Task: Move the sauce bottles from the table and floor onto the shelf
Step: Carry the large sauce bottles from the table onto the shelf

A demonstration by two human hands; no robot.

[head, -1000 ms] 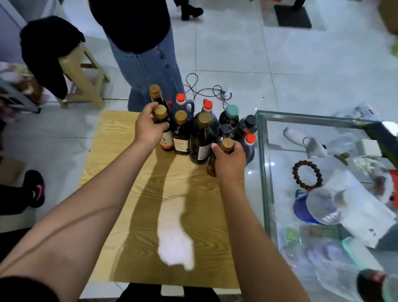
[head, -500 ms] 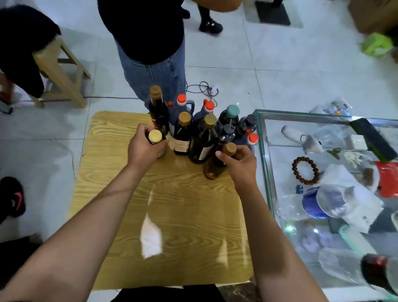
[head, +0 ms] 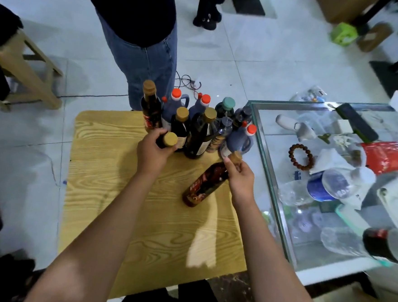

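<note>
Several sauce bottles (head: 199, 125) stand clustered at the far edge of a wooden table (head: 119, 204), with gold, red, teal and dark caps. My left hand (head: 152, 151) grips the neck of a gold-capped dark bottle (head: 169, 140) at the cluster's front left. My right hand (head: 240, 175) holds the neck of a dark bottle with a red label (head: 205, 184), lifted off the table and tilted, its base toward me. No shelf is in view.
A person in jeans (head: 145, 60) stands just behind the table. A glass display case (head: 273, 179) with a bead bracelet, plastic bottles and packets adjoins the table's right side. A wooden stool (head: 26, 72) stands at the far left. Cables lie on the tiled floor.
My right hand has pulled the red-labelled bottle out of the cluster toward me and tilted it. My left hand has kept its hold on the gold-capped bottle and drawn it slightly nearer.
</note>
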